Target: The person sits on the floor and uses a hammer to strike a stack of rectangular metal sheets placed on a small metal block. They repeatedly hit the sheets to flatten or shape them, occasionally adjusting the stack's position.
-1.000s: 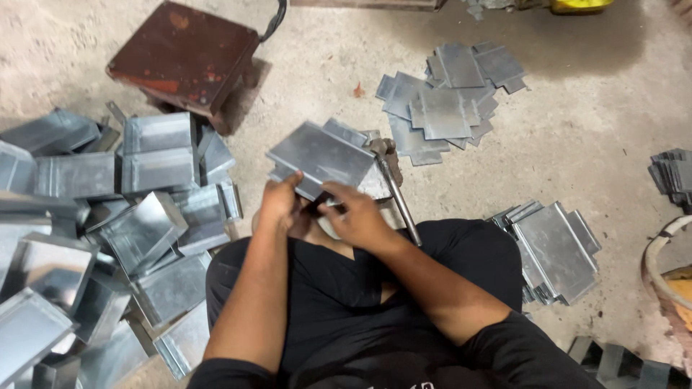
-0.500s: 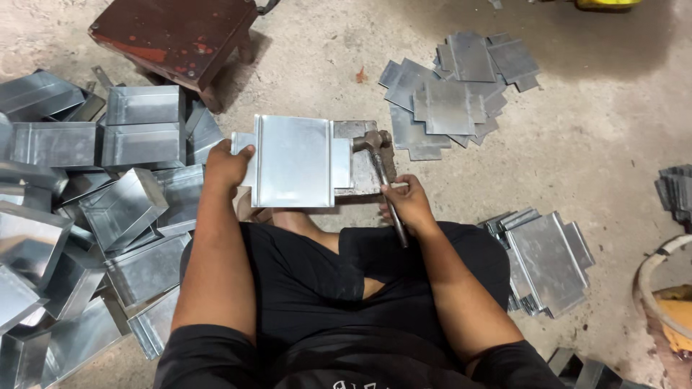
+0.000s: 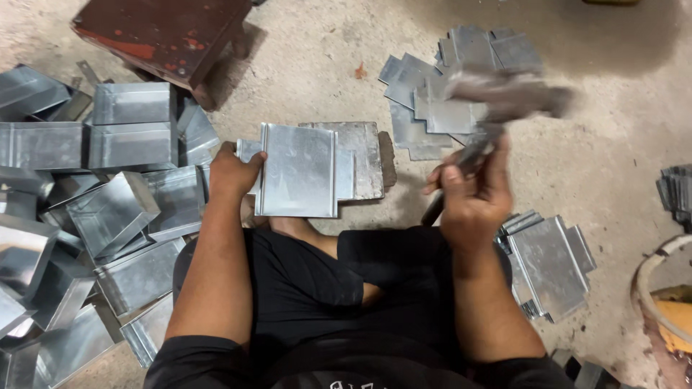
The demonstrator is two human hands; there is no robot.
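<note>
A person sits on the concrete floor (image 3: pixel 613 166) with legs crossed. The left hand (image 3: pixel 232 173) presses down on the left edge of a shiny metal sheet (image 3: pixel 299 169), fingers curled over it, likely so the sheet cannot slide. The sheet lies flat on a thick metal block (image 3: pixel 364 155) just in front of the knees, which gives it a hard bed. The right hand (image 3: pixel 472 198) has its grip wrapped tight on the handle of a hammer (image 3: pixel 504 101), lifted up high and to the right of the sheet (the hammer head is a blur). On the left is a big pile of folded metal boxes (image 3: pixel 94 187), all within reach. A stack of flat cut pieces (image 3: pixel 440 86) lies farther off, and another stack (image 3: pixel 548 263) sits by the right knee. A rusty red stool (image 3: pixel 162 36) stands at the top left.
</note>
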